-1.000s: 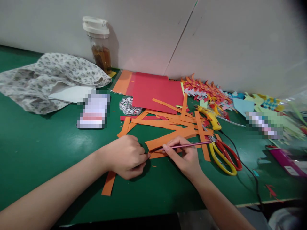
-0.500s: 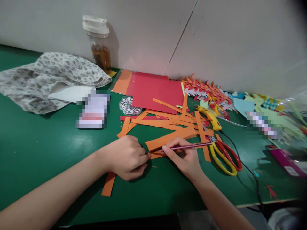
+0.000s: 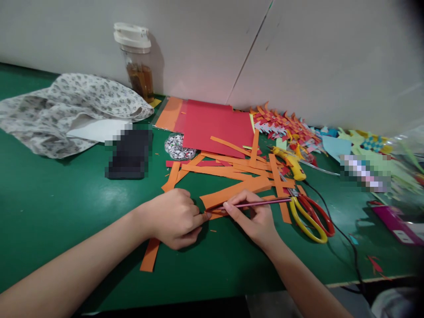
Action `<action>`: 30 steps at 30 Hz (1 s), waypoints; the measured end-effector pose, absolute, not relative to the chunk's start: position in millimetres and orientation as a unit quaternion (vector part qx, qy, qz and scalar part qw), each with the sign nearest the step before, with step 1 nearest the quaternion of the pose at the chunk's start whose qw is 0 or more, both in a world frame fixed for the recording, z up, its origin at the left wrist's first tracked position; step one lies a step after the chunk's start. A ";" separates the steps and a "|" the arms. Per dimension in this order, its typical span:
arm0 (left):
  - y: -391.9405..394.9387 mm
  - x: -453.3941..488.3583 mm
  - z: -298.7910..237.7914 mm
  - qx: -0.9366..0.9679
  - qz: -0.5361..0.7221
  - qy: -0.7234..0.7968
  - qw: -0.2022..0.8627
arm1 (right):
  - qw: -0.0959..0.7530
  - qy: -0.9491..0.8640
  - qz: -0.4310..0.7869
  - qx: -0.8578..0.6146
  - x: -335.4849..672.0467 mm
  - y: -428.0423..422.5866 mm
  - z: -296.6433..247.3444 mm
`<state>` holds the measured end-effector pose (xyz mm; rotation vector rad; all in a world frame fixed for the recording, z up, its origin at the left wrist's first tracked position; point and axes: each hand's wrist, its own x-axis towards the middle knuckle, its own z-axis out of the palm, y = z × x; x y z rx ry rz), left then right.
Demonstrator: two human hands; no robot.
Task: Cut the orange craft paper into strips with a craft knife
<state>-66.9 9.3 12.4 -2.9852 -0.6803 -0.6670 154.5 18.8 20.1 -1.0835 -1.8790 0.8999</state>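
Note:
My right hand (image 3: 255,218) grips a thin dark-red pencil (image 3: 265,202), its tip resting on an orange paper piece (image 3: 215,213) on the green table (image 3: 66,207). My left hand (image 3: 175,216) is curled into a loose fist right beside it, fingertips pinching the left end of that orange piece. A pile of cut orange strips (image 3: 232,172) lies just beyond both hands. One long orange strip (image 3: 149,255) runs under my left wrist.
Yellow-and-red scissors (image 3: 309,216) lie right of my right hand, a yellow glue gun (image 3: 289,162) with black cord behind them. Red card sheets (image 3: 215,123), a bowl of small googly eyes (image 3: 179,146), a jar (image 3: 137,62), patterned cloth (image 3: 66,106), and woven paper crafts (image 3: 285,121) line the back.
Both hands stay almost still; the pencil tip has crept slightly left along the orange piece. The blurred object left of the bowl has turned from light to dark.

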 end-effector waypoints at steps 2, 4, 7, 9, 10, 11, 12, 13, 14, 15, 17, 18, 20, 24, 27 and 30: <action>8.6 -67.0 11.8 -0.952 -0.214 -0.217 0.013 | 0.390 -0.734 0.350 -0.432 154.5 18.8 20.7; 7.8 -67.2 12.7 -0.947 -0.234 -0.217 0.030 | 0.394 -0.731 0.349 -0.434 155.5 19.0 20.3; 8.5 -68.3 18.4 -0.903 -0.316 -0.271 0.105 | 0.405 -0.722 0.355 -0.434 158.0 18.9 18.4; 11.5 -70.3 22.9 -0.844 -0.364 -0.359 0.164 | 0.415 -0.710 0.367 -0.435 159.4 18.5 17.3; 13.9 -71.9 24.4 -0.815 -0.366 -0.412 0.178 | 0.418 -0.705 0.372 -0.435 159.8 18.3 17.1; 16.8 -74.0 24.8 -0.788 -0.354 -0.470 0.182 | 0.423 -0.700 0.376 -0.436 159.9 18.1 17.0; 19.9 -76.5 23.9 -0.766 -0.329 -0.522 0.178 | 0.426 -0.698 0.377 -0.436 160.0 17.9 17.1; 23.2 -79.5 21.9 -0.746 -0.304 -0.567 0.173 | 0.429 -0.697 0.376 -0.435 159.8 17.8 17.3; 26.3 -82.7 18.9 -0.726 -0.288 -0.600 0.173 | 0.431 -0.697 0.376 -0.433 159.7 17.8 17.7; 29.1 -86.1 15.2 -0.710 -0.271 -0.627 0.169 | 0.433 -0.697 0.376 -0.430 159.5 17.8 18.0; 33.4 -92.1 8.1 -0.689 -0.250 -0.663 0.155 | 0.434 -0.699 0.377 -0.426 159.2 17.7 18.7; 34.8 -94.3 5.5 -0.691 -0.249 -0.662 0.150 | 0.433 -0.699 0.377 -0.426 159.2 17.7 18.9; 36.0 -96.4 4.2 -0.704 -0.249 -0.649 0.148 | 0.434 -0.696 0.377 -0.430 159.4 17.6 19.1; 33.0 -92.4 16.4 -0.747 -0.274 -0.575 0.190 | 0.440 -0.694 0.373 -0.432 160.0 18.2 19.0; 24.7 -85.1 27.5 -0.821 -0.300 -0.440 0.206 | 0.441 -0.695 0.372 -0.430 160.2 18.6 19.5; 13.8 -75.3 29.5 -0.908 -0.272 -0.262 0.180 | 0.432 -0.700 0.366 -0.435 159.9 18.2 20.5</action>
